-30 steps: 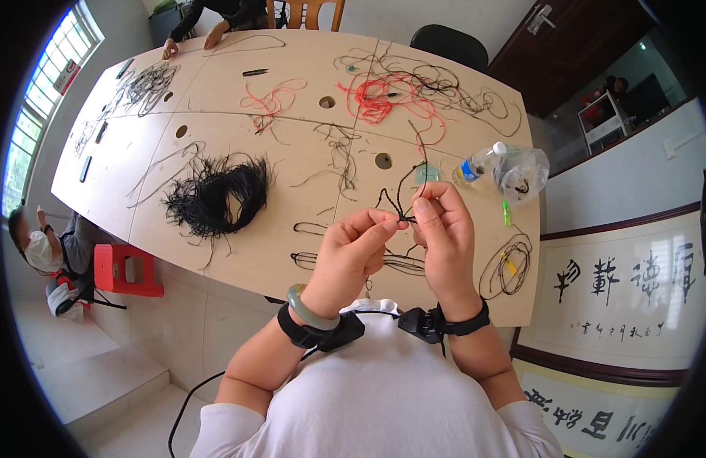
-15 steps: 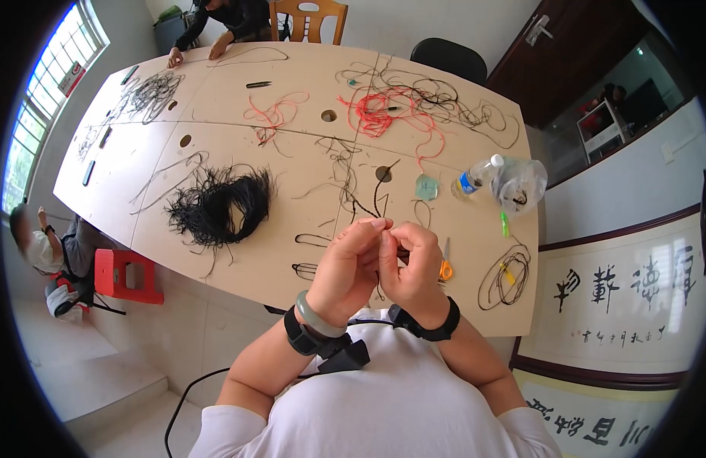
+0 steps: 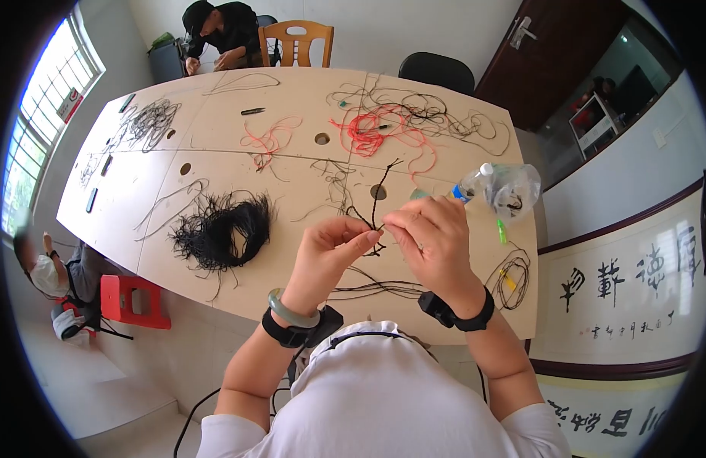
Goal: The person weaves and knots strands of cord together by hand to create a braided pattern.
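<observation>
A dark braided cord (image 3: 375, 200) rises from between my two hands, its frayed tip pointing away from me over the table. My left hand (image 3: 330, 248) pinches the cord near its lower part between thumb and fingers. Just to the right, my right hand (image 3: 431, 238) has thumb and forefinger pinched together at the same spot, on a strand of the cord. Below the hands, several long dark cords (image 3: 383, 288) stretch across the near edge. A black bundle of stringy fibres (image 3: 250, 233) lies left of my left hand.
On the table (image 3: 132, 221) lie red cord (image 3: 362, 136), tangled dark cord (image 3: 460, 122) and a coiled cord (image 3: 513, 278). A bottle (image 3: 475, 179) and a clear plastic bag (image 3: 517, 191) are at the right. A person (image 3: 219, 34) sits across; a red stool (image 3: 132, 298) stands left.
My hands have moved apart, the right one shifting right. More of the braided cord now shows upright between them. Long cords now show below them. The person across has raised their hands off the table.
</observation>
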Motion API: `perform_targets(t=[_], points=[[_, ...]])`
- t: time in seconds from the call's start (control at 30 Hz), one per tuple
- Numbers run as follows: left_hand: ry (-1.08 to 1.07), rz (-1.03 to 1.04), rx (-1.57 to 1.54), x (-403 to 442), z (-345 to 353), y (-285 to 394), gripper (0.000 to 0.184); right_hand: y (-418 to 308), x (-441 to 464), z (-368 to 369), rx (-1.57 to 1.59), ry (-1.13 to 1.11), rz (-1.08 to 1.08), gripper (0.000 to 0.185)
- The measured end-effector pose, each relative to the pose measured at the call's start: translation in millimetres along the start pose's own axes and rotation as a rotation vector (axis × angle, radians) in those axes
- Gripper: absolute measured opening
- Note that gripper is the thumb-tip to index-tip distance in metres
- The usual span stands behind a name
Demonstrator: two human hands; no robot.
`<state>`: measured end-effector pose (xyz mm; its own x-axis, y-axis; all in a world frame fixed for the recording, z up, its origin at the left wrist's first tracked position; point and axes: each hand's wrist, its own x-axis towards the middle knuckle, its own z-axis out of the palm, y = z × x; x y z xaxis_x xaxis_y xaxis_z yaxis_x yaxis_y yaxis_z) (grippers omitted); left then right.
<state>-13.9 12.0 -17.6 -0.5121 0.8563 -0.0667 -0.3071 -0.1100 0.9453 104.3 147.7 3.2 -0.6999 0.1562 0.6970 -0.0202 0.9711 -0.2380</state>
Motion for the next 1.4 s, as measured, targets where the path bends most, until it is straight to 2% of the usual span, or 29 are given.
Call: perform_targets(t=[0.17, 0.23, 0.27, 0.33, 0.5, 0.6, 0.77, 0.87, 1.0, 1.07, 1.17, 1.33, 1.4], points=[[0.069, 0.030, -0.052, -1, 0, -6, 0.005, -15, -7, 12, 0.042, -0.090, 0.082, 0.013], [0.086, -0.045, -0.302, -1, -2, -12, 0.011, -18, -9, 16, 0.061, -0.080, 0.104, 0.013], [0.084, -0.044, -0.301, 0, -2, -13, 0.011, -19, -9, 17, 0.080, -0.069, 0.126, 0.013], [0.080, -0.167, -0.513, 0, 0, -13, 0.005, -13, -6, 17, 0.037, -0.063, 0.115, 0.012], [0.006, -0.178, -0.467, 3, 9, -4, 0.011, -2, 8, 7, -0.017, 0.042, 0.140, 0.006], [-0.027, -0.154, -0.402, 1, 12, -4, 0.013, -5, 13, 0, -0.037, 0.012, 0.127, 0.006], [0.008, -0.043, -0.468, -1, 17, -4, 0.011, -7, 14, 3, -0.062, 0.040, 0.094, 0.005], [-0.002, -0.070, -0.557, -1, 18, -1, 0.010, -6, 16, 6, -0.059, 0.060, 0.098, 0.005], [0.008, -0.065, -0.521, 2, 17, 4, 0.011, -6, 21, 2, -0.043, 0.060, 0.095, 0.005], [0.059, -0.030, -0.325, 5, 18, 7, 0.009, -6, 22, 1, -0.056, 0.051, 0.083, 0.005], [0.086, 0.039, -0.207, 9, 15, 6, 0.010, -6, 23, -2, -0.108, 0.044, 0.058, 0.005], [0.087, 0.102, -0.128, 18, 15, 11, 0.008, 1, 28, 2, -0.167, 0.071, 0.028, 0.006], [0.085, 0.120, -0.114, 28, 12, 21, 0.007, 7, 36, -1, -0.072, 0.036, 0.073, 0.004]])
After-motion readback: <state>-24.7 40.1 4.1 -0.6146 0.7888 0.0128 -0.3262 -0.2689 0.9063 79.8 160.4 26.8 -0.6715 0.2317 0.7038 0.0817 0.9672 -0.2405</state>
